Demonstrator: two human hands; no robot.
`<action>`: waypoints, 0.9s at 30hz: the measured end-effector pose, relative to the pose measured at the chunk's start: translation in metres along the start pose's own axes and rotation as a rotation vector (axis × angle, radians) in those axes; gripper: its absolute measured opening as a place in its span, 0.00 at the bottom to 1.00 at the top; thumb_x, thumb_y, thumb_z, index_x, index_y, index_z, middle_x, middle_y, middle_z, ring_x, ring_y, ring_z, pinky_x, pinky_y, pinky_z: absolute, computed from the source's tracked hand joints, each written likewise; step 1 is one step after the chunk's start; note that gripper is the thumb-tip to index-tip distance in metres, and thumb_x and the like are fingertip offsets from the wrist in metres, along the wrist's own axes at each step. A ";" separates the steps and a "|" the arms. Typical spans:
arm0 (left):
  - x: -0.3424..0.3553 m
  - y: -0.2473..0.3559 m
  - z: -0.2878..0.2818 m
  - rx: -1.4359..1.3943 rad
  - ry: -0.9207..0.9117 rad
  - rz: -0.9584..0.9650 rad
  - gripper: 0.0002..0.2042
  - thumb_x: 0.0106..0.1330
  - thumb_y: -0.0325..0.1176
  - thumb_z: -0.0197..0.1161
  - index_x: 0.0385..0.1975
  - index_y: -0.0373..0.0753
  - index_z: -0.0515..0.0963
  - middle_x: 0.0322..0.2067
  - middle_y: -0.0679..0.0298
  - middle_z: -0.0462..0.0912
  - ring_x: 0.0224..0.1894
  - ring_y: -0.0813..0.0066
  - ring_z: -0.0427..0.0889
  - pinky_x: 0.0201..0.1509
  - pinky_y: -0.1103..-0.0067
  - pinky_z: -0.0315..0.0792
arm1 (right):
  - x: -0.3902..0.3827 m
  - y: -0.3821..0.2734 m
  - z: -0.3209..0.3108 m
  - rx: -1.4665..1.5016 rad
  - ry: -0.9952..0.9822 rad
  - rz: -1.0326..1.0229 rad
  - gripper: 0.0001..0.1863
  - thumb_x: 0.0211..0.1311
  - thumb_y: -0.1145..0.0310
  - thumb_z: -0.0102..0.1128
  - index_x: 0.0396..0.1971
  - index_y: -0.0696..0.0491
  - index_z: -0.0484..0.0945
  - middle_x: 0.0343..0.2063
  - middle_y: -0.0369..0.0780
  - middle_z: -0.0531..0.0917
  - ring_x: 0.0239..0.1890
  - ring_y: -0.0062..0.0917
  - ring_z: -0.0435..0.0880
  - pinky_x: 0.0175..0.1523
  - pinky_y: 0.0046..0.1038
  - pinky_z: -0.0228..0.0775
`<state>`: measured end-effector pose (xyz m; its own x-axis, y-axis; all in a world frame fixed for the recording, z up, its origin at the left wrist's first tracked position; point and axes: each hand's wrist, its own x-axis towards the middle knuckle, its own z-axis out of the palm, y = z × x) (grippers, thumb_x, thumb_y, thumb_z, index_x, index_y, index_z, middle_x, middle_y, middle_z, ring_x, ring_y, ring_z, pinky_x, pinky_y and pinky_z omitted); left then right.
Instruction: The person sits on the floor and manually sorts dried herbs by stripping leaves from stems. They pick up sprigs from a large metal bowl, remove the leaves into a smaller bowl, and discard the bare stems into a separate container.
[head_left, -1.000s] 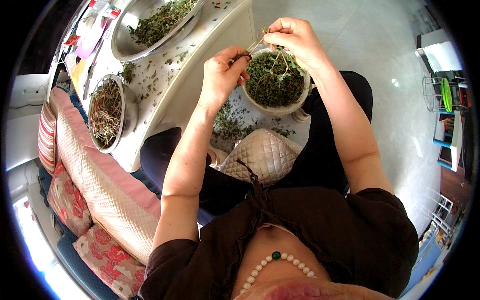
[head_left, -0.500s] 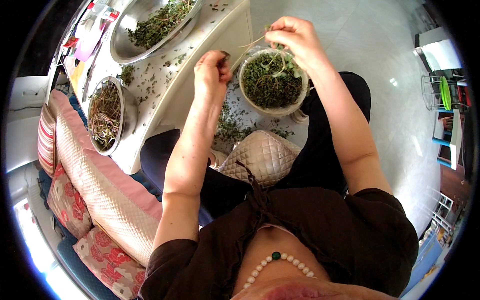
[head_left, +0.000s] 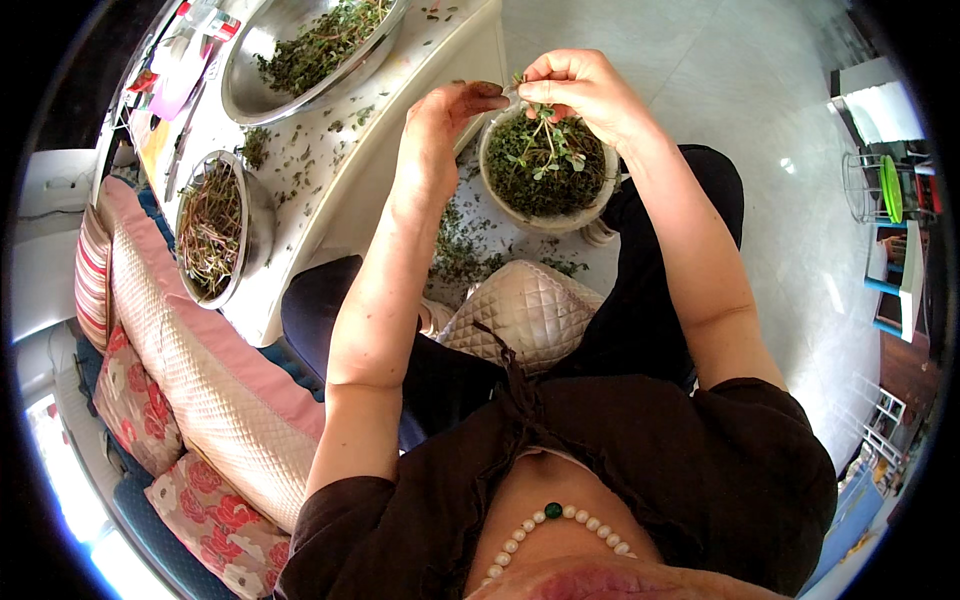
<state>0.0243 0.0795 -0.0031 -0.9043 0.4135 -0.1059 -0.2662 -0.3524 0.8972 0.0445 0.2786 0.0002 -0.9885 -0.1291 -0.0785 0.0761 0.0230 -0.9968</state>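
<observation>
Between the thumb and fingers of my right hand (head_left: 575,90) is a leafy green sprig (head_left: 548,140), its leaves hanging downward. Below it stands a round, pale bucket (head_left: 497,195) heaped with dark green leaves (head_left: 545,185). My left hand (head_left: 445,125) reaches in from the left, thumb and fingers closed together and dark at the tips. Those tips meet the right fingertips at the top of the sprig; whatever they pinch is too small to make out.
On the white table (head_left: 335,185) at left sit a large metal basin (head_left: 245,100) of greens and a smaller metal bowl (head_left: 262,215) of reddish stems. Leaf scraps (head_left: 465,245) litter the floor beside the bucket. A quilted sofa (head_left: 210,340) with cushions stands at left.
My left hand has risen and moved right to meet the right fingertips, its fingers straighter. The sprig in my right hand now hangs down over the bucket.
</observation>
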 end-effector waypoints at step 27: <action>-0.044 0.131 -0.089 0.795 0.798 0.773 0.07 0.58 0.26 0.59 0.34 0.33 0.80 0.26 0.61 0.81 0.24 0.77 0.77 0.27 0.81 0.72 | 0.015 0.007 0.022 0.286 -0.022 -0.016 0.08 0.55 0.68 0.65 0.33 0.54 0.79 0.28 0.32 0.80 0.30 0.12 0.77 0.32 0.14 0.69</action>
<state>-0.0008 -0.0593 0.0805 -0.7507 -0.3546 0.5574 0.4079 0.4149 0.8133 0.0330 0.2546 -0.0083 -0.9870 -0.1487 -0.0601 0.0976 -0.2595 -0.9608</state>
